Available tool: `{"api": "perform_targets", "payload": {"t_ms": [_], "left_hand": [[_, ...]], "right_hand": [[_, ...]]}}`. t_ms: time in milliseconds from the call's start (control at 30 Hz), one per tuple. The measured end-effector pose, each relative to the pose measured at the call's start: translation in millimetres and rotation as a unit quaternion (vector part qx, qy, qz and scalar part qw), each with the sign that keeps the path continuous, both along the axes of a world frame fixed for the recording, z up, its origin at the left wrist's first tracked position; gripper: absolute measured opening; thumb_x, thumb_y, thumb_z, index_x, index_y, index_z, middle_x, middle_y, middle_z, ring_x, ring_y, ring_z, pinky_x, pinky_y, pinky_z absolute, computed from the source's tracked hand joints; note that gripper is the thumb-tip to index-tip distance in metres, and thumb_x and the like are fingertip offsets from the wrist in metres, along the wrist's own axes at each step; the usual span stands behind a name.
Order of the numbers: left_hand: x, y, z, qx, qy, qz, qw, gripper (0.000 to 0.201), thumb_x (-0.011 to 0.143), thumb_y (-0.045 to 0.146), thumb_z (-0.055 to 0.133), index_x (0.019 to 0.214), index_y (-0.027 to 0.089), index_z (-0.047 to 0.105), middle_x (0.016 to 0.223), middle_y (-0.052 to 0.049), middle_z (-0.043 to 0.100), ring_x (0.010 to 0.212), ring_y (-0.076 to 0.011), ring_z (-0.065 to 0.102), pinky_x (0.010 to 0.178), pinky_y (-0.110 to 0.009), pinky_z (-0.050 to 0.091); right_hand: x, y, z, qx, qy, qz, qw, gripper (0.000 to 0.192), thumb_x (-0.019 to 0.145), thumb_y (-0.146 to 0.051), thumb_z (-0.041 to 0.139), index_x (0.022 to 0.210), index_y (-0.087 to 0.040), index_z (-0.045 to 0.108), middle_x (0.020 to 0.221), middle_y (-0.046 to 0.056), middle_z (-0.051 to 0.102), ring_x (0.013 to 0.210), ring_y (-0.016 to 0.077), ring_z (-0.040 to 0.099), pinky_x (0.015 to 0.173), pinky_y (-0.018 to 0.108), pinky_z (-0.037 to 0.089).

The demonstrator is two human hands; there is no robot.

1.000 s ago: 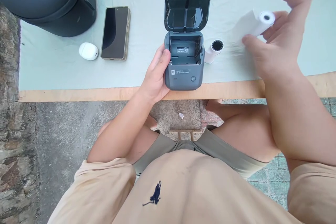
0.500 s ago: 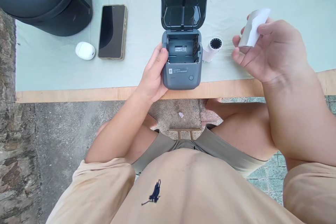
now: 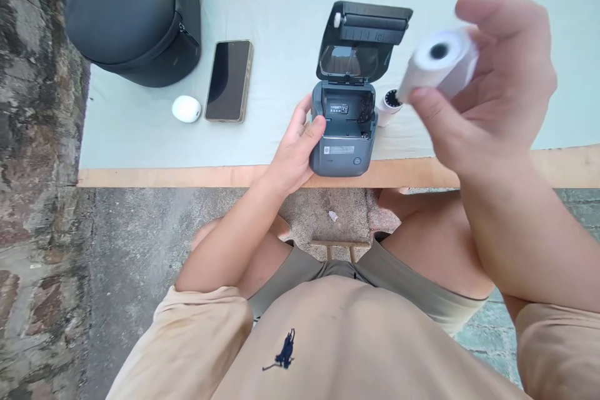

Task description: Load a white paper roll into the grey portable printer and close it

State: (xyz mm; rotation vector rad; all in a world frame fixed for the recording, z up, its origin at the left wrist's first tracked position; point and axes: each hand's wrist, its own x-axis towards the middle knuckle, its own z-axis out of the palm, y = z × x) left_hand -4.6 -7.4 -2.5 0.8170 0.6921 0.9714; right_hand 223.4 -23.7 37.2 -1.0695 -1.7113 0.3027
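Note:
My left hand [image 3: 300, 150] grips the left side of a dark grey label printer [image 3: 342, 156] at the table's front edge. The printer's lid [image 3: 363, 40] stands raised, and its paper bay [image 3: 344, 114] holds no roll. In my right hand [image 3: 506, 81], raised above the table to the right of the printer, is a white paper roll [image 3: 431, 65], slightly blurred, its dark core hole facing up and towards me. Close against the printer's right side lies another white roll [image 3: 388, 114] with a black toothed core, partly hidden by the printer.
A black zippered case [image 3: 135, 19] stands at the back left. Right of it lies a smartphone [image 3: 229, 80], with a small white earbud case [image 3: 186, 109] beside it. The pale cloth [image 3: 262, 25] covers the table up to its wooden front edge [image 3: 197, 176].
My right hand has turned and lifted the paper roll, so its core end now shows. The view has shifted, moving the table things rightward in the picture. My left hand still holds the printer.

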Motion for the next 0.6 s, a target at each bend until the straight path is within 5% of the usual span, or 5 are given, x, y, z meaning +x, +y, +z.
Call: {"api": "perform_targets", "payload": {"t_ms": [100, 233, 600], "left_hand": [[0.5, -0.8, 0.1, 0.006, -0.004, 0.002, 1.000, 0.059, 0.093, 0.059, 0.075, 0.138, 0.029, 0.052, 0.142, -0.006, 0.072, 0.152, -0.0363, 0.061, 0.120, -0.056, 0.059], [0.8, -1.6, 0.0, -0.002, -0.011, 0.006, 1.000, 0.063, 0.091, 0.055, 0.078, 0.141, 0.029, 0.049, 0.150, -0.007, 0.067, 0.160, -0.0362, 0.052, 0.128, -0.055, 0.053], [1.5, -4.4, -1.0, 0.026, -0.002, -0.007, 1.000, 0.052, 0.101, 0.054, 0.069, 0.142, 0.030, 0.046, 0.149, -0.002, 0.066, 0.160, -0.0281, 0.052, 0.135, -0.047, 0.046]], "right_hand": [[-26.8, -3.8, 8.0, 0.051, -0.076, 0.011, 0.996, 0.042, 0.090, -0.023, 0.078, 0.128, -0.033, 0.063, 0.121, 0.002, 0.074, 0.104, 0.0206, 0.076, 0.073, 0.031, 0.061], [-38.4, 3.1, 6.1, 0.061, -0.181, -0.054, 0.980, 0.030, 0.089, -0.013, 0.074, 0.107, -0.031, 0.058, 0.107, -0.004, 0.080, 0.087, 0.0197, 0.075, 0.069, 0.035, 0.055], [-33.2, 5.4, -2.5, -0.018, -0.236, -0.055, 0.970, 0.013, 0.097, -0.022, 0.063, 0.106, -0.031, 0.063, 0.117, 0.001, 0.081, 0.108, 0.0265, 0.075, 0.082, 0.041, 0.058]]}}
